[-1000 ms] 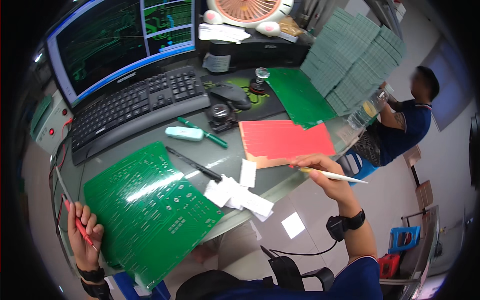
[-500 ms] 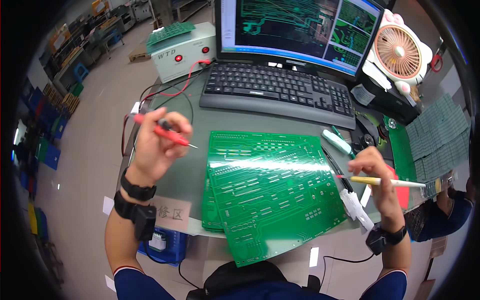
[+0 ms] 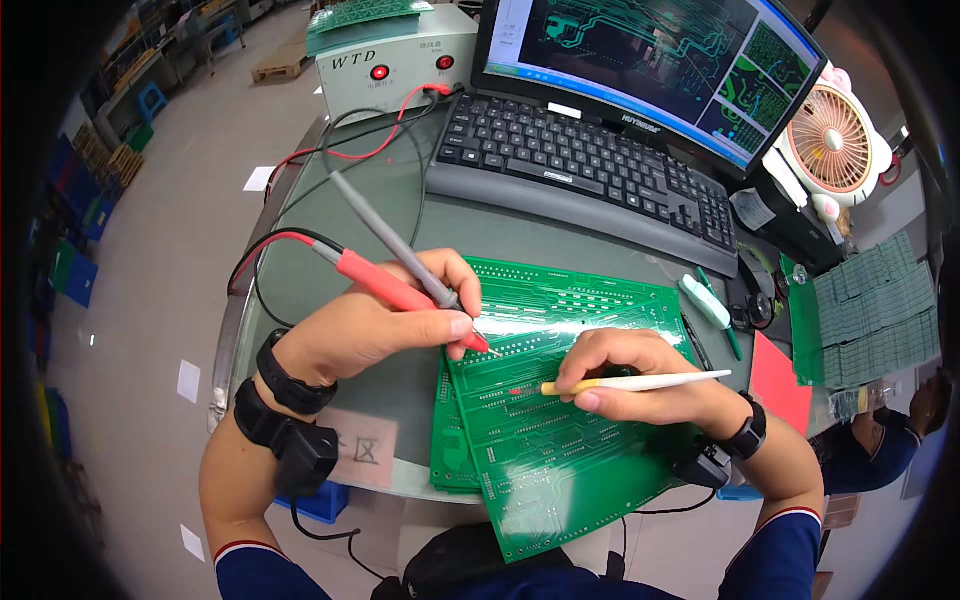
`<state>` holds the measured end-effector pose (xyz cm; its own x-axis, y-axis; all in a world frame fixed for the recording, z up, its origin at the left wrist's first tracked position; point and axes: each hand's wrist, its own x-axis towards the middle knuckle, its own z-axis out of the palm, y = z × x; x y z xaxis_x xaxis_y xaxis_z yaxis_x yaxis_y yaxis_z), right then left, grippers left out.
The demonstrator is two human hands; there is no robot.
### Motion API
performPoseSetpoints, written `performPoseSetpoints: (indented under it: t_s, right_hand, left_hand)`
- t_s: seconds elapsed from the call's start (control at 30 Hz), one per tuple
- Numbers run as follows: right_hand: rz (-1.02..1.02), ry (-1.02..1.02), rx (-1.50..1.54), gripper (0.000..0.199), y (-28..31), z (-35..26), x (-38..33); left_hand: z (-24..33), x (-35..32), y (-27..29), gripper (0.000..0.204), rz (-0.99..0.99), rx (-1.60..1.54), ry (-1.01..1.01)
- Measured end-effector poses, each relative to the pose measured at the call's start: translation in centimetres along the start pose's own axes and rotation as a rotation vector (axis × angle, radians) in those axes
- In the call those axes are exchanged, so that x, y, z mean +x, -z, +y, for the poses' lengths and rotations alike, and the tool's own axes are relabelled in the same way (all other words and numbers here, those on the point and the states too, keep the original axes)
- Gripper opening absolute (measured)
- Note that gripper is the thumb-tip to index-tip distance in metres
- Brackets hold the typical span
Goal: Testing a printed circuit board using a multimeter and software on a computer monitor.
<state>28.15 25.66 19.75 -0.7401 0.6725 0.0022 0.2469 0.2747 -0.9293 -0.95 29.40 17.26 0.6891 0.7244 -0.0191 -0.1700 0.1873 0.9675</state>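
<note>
Desk: both hands (image 3: 500, 350) now down on green board (image 3: 560, 400) w/ probes (image 3: 400, 270).

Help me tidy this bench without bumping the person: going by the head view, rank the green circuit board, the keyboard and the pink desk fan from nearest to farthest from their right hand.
1. Green circuit board: directly under the right hand, which rests on it.
2. Keyboard: beyond the board, toward the monitor.
3. Pink desk fan: far right corner, beside the monitor.

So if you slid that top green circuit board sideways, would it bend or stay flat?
The top green circuit board would probably stay flat: it juts past the table edge without sagging. It likely slides easily over the board beneath. It looks thin, so probably light.
</note>
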Motion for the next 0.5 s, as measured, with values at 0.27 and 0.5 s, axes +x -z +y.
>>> performPoseSetpoints:
  t_s: [0.27, 0.5]
  right_hand:
    - [-0.014, -0.066, 0.030, 0.016, 0.4, 1.2, 1.0]
    - [-0.047, -0.087, 0.074, 0.013, 1.2, 1.8, 1.0]
  left_hand:
    - [-1.0, 0.4, -0.4, 0.021, -0.032, 0.024, 0.060]
    - [-0.8, 0.6, -0.6, 0.020, -0.017, 0.149, 0.070]
